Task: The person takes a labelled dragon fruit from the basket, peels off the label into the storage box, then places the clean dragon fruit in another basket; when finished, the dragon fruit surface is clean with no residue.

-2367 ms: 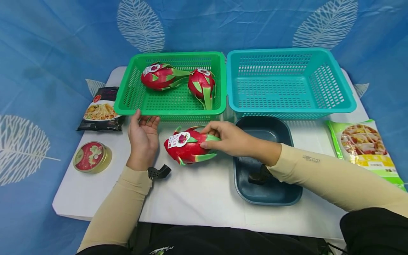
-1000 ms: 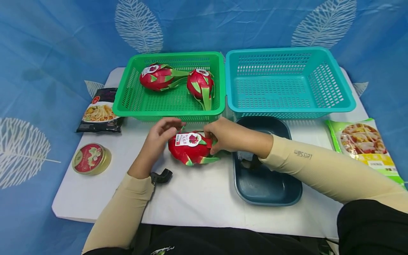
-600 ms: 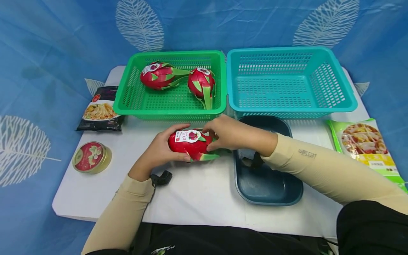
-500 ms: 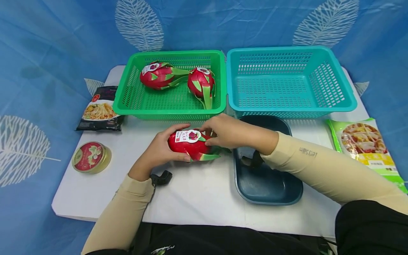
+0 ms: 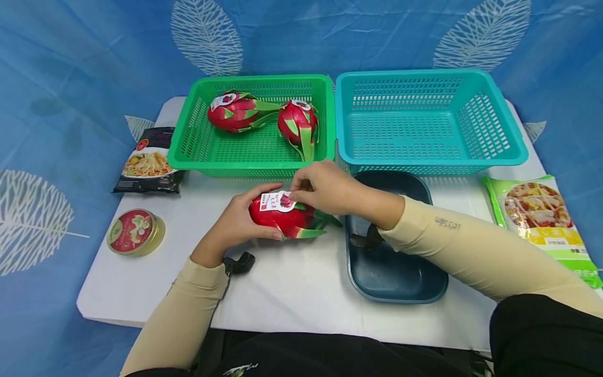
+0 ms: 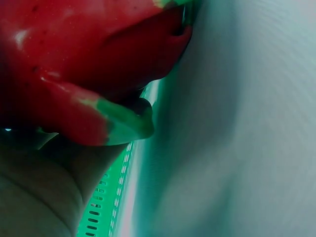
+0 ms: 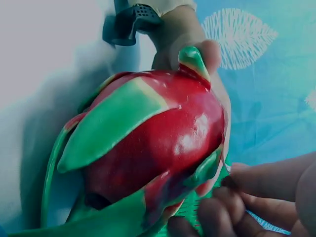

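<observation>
A red dragon fruit (image 5: 280, 220) with green-tipped scales lies in front of the green basket, its stem end to the right. My left hand (image 5: 232, 221) grips its left end, thumb at the near side and fingers at the far side. On top is a white label sticker (image 5: 270, 202) with a fruit picture. My right hand (image 5: 330, 189) pinches the sticker's right edge between thumb and forefinger; in the right wrist view the thumb (image 7: 261, 177) is at a thin white edge beside the fruit. The left wrist view has the fruit's red underside (image 6: 89, 64) close up.
Two labelled dragon fruits (image 5: 298, 125) lie in the green basket (image 5: 249, 166). Right of it stands a turquoise basket (image 5: 433, 163). A dark blue tub (image 5: 400, 280) sits under my right forearm. A black noodle packet (image 5: 148, 162), a round tin (image 5: 134, 233) and a green-yellow food bag (image 5: 542, 220) lie around.
My left hand came in and took hold of the fruit's left end. My right hand let go of the stem end and moved left to the sticker's edge.
</observation>
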Available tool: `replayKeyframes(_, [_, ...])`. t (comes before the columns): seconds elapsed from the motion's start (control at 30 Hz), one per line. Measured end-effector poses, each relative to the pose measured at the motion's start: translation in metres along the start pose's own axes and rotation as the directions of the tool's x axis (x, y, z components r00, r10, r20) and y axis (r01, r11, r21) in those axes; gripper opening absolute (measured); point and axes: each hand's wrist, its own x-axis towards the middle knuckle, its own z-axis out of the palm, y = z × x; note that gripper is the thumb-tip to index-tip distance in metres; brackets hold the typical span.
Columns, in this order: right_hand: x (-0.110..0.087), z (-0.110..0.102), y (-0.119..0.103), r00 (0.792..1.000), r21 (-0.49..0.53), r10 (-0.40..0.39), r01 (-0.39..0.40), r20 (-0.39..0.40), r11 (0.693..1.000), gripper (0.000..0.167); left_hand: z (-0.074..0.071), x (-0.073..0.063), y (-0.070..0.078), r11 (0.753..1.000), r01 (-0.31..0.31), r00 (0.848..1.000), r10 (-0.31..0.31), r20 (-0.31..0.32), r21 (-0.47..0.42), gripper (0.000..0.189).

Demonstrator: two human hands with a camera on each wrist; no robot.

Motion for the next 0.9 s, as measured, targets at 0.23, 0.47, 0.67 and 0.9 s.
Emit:
replayKeyframes(0.23, [-0.008,-0.01,-0.011,0.998,0.16,-0.025,0.034,-0.057,0.986,0.008,0.0,0.0,-0.002,0.999,0.0,1.0,0.0,0.002,-0.048,0.09])
replayKeyframes(0.47, [-0.032,-0.048,-0.007,1.0,0.265,0.024,-0.024,0.003,0.964,0.009,0.0,0.001,-0.002,1.0,0.015,1.0,-0.014,-0.026,0.026,0.094])
replayKeyframes(0.67, [-0.068,-0.082,0.03,0.975,0.236,0.22,-0.221,0.03,0.946,0.014,0.0,0.002,-0.002,1.0,0.008,1.0,-0.008,-0.01,-0.014,0.093])
replayKeyframes(0.9, [-0.108,-0.08,0.079,0.925,0.295,0.362,-0.38,0.115,0.877,0.015,0.0,0.003,-0.001,1.0,-0.009,1.0,0.009,-0.008,-0.002,0.092])
